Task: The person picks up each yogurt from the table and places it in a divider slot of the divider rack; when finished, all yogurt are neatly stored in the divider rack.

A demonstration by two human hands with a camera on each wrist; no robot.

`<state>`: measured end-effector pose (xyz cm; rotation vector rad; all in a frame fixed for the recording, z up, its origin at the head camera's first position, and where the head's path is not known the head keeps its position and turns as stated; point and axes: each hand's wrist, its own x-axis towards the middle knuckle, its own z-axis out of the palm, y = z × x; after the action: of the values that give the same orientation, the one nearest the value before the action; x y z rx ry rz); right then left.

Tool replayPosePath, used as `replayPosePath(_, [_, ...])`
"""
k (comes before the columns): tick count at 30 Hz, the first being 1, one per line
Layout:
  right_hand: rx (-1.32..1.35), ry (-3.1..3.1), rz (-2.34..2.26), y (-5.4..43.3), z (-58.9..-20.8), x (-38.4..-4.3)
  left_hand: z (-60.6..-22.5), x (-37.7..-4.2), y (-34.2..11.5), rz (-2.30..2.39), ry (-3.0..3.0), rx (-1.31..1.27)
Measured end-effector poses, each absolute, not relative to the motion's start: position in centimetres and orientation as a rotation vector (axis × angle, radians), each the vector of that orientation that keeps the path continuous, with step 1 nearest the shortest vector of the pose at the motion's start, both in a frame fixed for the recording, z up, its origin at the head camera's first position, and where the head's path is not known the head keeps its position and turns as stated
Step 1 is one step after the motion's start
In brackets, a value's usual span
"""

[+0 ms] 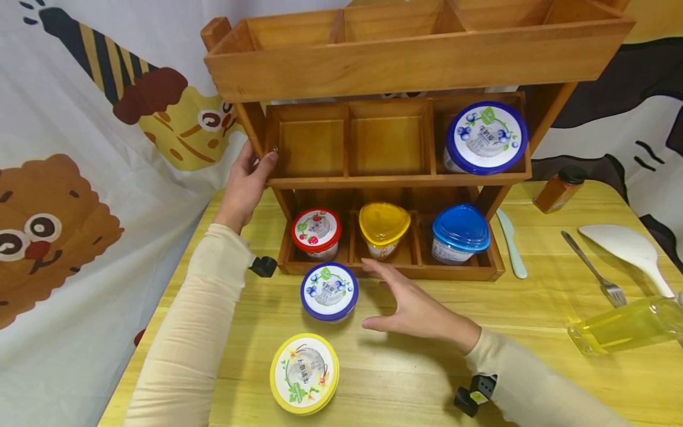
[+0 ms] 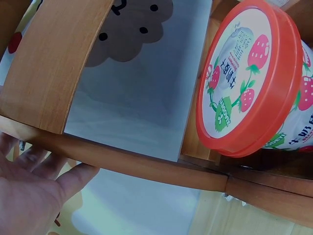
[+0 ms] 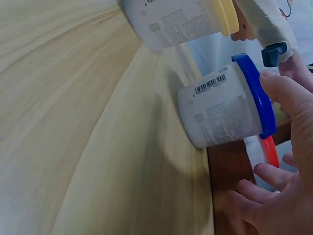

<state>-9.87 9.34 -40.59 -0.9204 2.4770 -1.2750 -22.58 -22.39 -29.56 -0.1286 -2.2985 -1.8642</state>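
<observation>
My left hand (image 1: 245,185) grips the left side of a wooden three-tier rack (image 1: 405,65) at its middle shelf, thumb in front and fingers behind. In the left wrist view its fingers curl about the side rail (image 2: 122,156). My right hand (image 1: 416,305) is apart from the rack, thumb and fingers spread. Just left of it a blueberry tub (image 1: 329,292) with a dark blue lid stands upright on the table; the right wrist view shows the hand (image 3: 286,171) near this lid without gripping it. A yellow-lidded tub (image 1: 304,373) stands closer to me.
The bottom tier holds a red-lidded strawberry tub (image 1: 316,230), a yellow cup (image 1: 384,223) and a light-blue-lidded cup (image 1: 460,228). Another blueberry tub (image 1: 487,137) sits middle-tier right. Rightward lie a pale green knife (image 1: 512,246), fork (image 1: 594,270), white spoon (image 1: 624,246), oil bottle (image 1: 624,326) and spice jar (image 1: 557,193).
</observation>
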Motion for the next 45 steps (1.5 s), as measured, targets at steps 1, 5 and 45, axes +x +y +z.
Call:
replayPosePath(1, [-0.915,2.474,-1.277,9.1,-40.7,-9.9,-29.5,-22.6,-22.4,-1.865,-2.299,-0.129])
replayPosePath(5, [-0.906,2.447,-1.300,8.4,-41.1,-10.2,-29.5,-22.6,-22.4,-1.862,-2.300,-0.129])
replayPosePath(45, [-0.839,2.288,-1.475,3.8,-42.8,-10.7,-29.7,-22.7,-22.5,-1.871,-2.299,-0.125])
